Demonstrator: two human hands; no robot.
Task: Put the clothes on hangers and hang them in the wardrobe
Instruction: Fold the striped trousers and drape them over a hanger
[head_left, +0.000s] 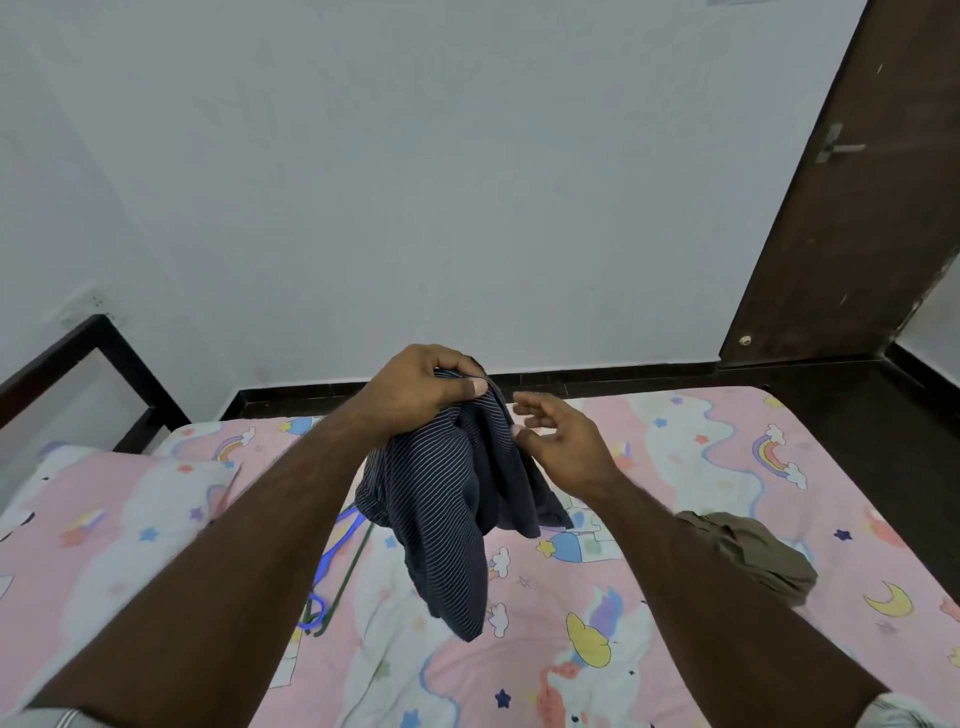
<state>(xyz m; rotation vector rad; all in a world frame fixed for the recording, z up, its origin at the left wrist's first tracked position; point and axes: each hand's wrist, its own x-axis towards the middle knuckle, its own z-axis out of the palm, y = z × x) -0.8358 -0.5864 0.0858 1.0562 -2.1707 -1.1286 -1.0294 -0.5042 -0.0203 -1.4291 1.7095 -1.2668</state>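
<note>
Here the left hand grips a striped shirt, half-hiding hangers on the bed; the right hand hovers slack.

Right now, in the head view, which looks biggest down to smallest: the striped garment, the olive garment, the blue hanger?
1. Striped garment, held up by the left hand, so nearness may enlarge it.
2. Olive garment, partly hidden by the right forearm.
3. Blue hanger, mostly hidden; true size unsure.

Hangers lie on bed, left of crumpled garment.
</note>
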